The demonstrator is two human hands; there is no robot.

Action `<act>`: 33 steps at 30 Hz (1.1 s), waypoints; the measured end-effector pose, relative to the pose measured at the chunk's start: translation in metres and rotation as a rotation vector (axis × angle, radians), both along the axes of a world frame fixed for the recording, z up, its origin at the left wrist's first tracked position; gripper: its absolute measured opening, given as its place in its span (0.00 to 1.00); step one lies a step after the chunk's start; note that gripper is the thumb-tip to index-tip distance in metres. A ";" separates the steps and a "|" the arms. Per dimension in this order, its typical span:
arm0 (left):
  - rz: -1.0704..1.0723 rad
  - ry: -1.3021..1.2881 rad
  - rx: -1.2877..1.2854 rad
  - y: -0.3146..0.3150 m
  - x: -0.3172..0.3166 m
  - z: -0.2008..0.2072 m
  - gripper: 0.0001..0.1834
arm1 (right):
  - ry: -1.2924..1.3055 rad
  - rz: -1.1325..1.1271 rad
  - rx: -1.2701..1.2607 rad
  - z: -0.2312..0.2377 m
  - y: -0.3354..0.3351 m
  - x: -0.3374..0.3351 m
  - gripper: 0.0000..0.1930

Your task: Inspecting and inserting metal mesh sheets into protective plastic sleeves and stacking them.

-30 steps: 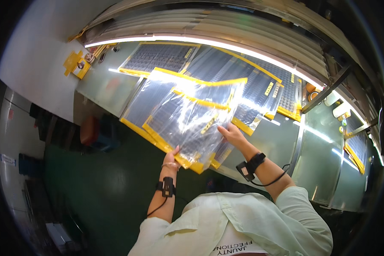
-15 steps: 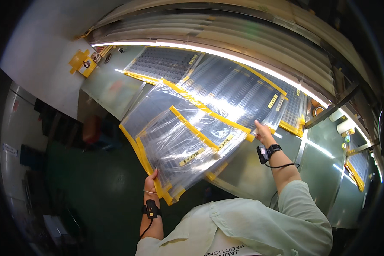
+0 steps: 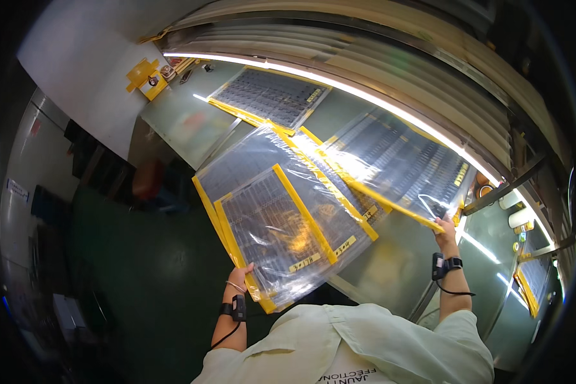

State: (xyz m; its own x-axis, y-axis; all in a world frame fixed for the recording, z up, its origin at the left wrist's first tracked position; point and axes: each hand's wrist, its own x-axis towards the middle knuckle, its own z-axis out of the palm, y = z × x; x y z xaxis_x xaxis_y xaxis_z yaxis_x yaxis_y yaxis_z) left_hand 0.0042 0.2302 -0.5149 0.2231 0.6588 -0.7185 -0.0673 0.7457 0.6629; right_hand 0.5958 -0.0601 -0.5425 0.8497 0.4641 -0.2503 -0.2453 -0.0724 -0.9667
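A worker at a long grey-green counter [image 3: 185,125] holds two clear plastic sleeves edged in yellow, one in each hand, seen from a head-worn camera looking down.

At the left, the left hand [image 3: 242,276] pinches the near bottom edge of the nearer sleeve [image 3: 281,224], thumb and fingers pressed together on its yellow border. A dark wrist strap [image 3: 237,308] with a cord sits just below that grip. The sleeve carries a dark gridded panel and small yellow labels near its lower end. Its long axis runs up and away from the left grip, slanting toward the upper left, and the sheet hangs above the counter's front edge and the dark floor [image 3: 141,269] beside it.

Toward the middle, the nearer sleeve overlaps the lower left part of the farther sleeve [image 3: 397,163], so the two touch along a yellow strip.

At the right, the right hand [image 3: 447,229] grips the farther sleeve at its lower right corner, fingers closed on the yellow edge; how tightly cannot be told. This sleeve stretches up and to the left from that grip, its long axis lying roughly along the bright light strip [image 3: 365,96] behind it. A second wrist strap [image 3: 443,265] rings the right forearm.

A third gridded sleeve [image 3: 272,96] lies flat on the counter, well apart from both hands, nearer the left.
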 end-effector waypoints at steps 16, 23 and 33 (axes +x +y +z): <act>0.088 -0.415 -0.139 -0.029 0.056 -0.030 0.24 | 0.709 0.412 0.049 0.033 0.091 -0.274 0.09; 0.086 -0.270 -0.202 -0.030 0.055 -0.021 0.24 | 0.911 0.874 -0.049 0.052 0.110 -0.331 0.12; 0.142 -0.320 -0.195 0.014 -0.004 0.009 0.11 | 0.394 0.133 -0.115 -0.013 0.095 -0.170 0.24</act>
State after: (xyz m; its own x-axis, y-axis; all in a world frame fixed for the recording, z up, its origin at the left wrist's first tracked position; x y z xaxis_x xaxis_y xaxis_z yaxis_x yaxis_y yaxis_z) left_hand 0.0001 0.2443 -0.5063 0.3724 0.5576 -0.7419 -0.3591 0.8237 0.4388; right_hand 0.4253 0.0347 -0.5551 0.6138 0.5129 -0.6001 -0.5750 -0.2304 -0.7850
